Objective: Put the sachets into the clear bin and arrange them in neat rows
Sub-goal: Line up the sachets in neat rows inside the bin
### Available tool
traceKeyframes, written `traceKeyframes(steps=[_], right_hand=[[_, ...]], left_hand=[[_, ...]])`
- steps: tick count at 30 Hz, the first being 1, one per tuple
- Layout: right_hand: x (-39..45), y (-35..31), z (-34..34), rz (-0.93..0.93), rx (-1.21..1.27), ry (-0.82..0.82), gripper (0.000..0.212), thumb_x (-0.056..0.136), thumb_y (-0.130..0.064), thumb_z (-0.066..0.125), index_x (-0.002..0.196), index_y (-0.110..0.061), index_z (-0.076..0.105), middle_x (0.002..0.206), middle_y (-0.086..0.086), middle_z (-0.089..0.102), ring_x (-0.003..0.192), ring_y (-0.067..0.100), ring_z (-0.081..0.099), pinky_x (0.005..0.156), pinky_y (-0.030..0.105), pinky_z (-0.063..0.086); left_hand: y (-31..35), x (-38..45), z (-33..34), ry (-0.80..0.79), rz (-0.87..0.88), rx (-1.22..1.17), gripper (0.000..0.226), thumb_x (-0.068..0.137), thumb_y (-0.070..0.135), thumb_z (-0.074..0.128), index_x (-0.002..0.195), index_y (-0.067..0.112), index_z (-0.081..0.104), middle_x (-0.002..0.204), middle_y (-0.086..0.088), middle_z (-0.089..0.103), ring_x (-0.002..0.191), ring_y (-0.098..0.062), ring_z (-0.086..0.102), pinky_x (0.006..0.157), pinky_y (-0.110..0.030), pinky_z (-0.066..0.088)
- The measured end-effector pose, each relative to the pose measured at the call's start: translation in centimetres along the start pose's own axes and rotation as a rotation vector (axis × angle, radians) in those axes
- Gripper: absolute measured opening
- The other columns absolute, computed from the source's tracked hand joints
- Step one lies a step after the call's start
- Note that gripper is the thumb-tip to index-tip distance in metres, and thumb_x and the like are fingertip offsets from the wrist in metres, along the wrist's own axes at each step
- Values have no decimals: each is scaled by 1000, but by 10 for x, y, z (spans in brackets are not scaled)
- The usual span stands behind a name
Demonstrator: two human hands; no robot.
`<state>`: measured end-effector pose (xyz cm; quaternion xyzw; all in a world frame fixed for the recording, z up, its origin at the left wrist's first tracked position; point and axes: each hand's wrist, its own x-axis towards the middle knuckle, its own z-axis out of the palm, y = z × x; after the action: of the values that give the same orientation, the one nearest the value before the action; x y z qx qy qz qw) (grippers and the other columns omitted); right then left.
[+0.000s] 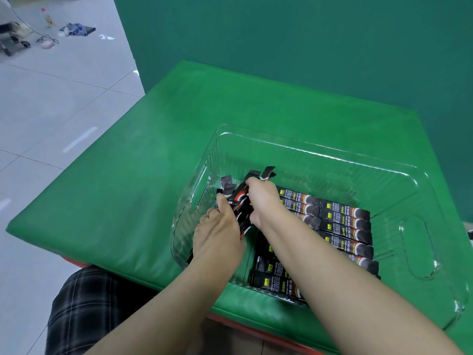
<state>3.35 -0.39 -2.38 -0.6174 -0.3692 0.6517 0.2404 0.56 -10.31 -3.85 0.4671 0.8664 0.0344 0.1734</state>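
Most of the job looks done from where I stand. Inside the clear ribbed plastic bin (320,155), which sits on the green padded desk (153,162), slim black coffee sachets (343,224) already lie flat in tidy side-by-side rows across the floor of the bin, reaching toward its right half and near edge.

What remains is the loose bundle of black sachets (242,208) at the bin's left end, standing tilted and fanned, ends poking up unevenly. The left hand (220,237) is curled round the lower part of that bundle, and the right hand (261,198) pinches it near the top. I judge these need squaring and laying down as a further row.

On the packets I can make out "INSTANT COFFEE" in small print beside larger Chinese characters and a yellow logo square; the brand itself is too small to read.
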Motion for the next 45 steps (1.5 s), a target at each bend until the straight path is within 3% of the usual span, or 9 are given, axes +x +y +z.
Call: traceKeyframes(steps=[5, 10, 15, 20, 26, 32, 37, 43, 45], right_hand=[[0, 4, 4, -7, 99, -11, 9, 88, -12, 43, 85, -8, 50, 81, 13, 49, 72, 24, 45, 66, 34, 34], [-4, 1, 3, -128, 195, -4, 12, 97, -15, 42, 93, -9, 52, 94, 7, 68, 71, 24, 56, 71, 34, 48], [-5, -2, -3, -308, 247, 83, 17, 100, -15, 39, 87, -25, 43, 99, 2, 67, 70, 8, 58, 63, 23, 46], [-9, -12, -8, -455, 398, 118, 9, 101, -8, 36, 102, -14, 43, 98, 10, 65, 86, 17, 62, 73, 22, 52], [-31, -28, -43, -598, 485, 170, 20, 101, -8, 36, 90, -24, 40, 80, 2, 61, 69, 11, 64, 63, 20, 52], [-36, -6, -59, -217, 146, 30, 8, 93, -6, 51, 91, -12, 46, 65, 3, 42, 56, 15, 41, 57, 31, 40], [-44, 13, -46, 11, 25, -91, 17, 97, -14, 51, 83, -6, 50, 67, 7, 47, 55, 16, 43, 48, 27, 41], [-49, 13, -43, -43, -139, -83, 18, 100, -24, 45, 103, -7, 48, 82, 6, 49, 67, 17, 52, 72, 35, 45], [-48, 14, -42, -8, -164, -102, 24, 100, -25, 46, 113, -5, 46, 86, 6, 52, 83, 22, 54, 80, 36, 44]], left_hand=[[3, 5, -3, 5, -37, 40, 84, 87, 9, 58, 148, 5, 1, 128, -16, 51, 116, -29, 50, 89, -35, 43], [6, 6, -9, 2, -73, 33, 56, 83, 1, 57, 129, 7, 25, 113, -13, 56, 102, -28, 55, 71, -33, 38], [5, 5, -8, 41, -53, 25, 52, 83, 1, 56, 127, 7, 27, 112, -14, 57, 99, -29, 55, 70, -33, 38], [5, 6, -7, 36, -41, 13, 56, 82, -3, 55, 129, 5, 27, 109, -15, 57, 96, -29, 55, 71, -35, 41], [4, 7, -4, 24, -20, -10, 68, 79, -11, 53, 136, 8, 22, 94, -10, 56, 84, -24, 56, 75, -37, 53], [3, 8, -5, 15, -14, -20, 69, 76, -14, 51, 134, 11, 22, 89, -8, 56, 79, -22, 56, 71, -37, 54], [2, 8, -9, -9, -13, -21, 67, 79, -11, 56, 134, 9, 23, 92, -8, 56, 81, -22, 56, 66, -35, 49], [1, 9, -11, -29, -11, -27, 58, 79, -8, 56, 123, 12, 25, 87, -6, 55, 79, -22, 56, 66, -36, 51], [1, 9, -12, -40, -16, -32, 61, 77, -10, 56, 125, 12, 24, 87, -6, 55, 79, -22, 56, 69, -38, 53]])
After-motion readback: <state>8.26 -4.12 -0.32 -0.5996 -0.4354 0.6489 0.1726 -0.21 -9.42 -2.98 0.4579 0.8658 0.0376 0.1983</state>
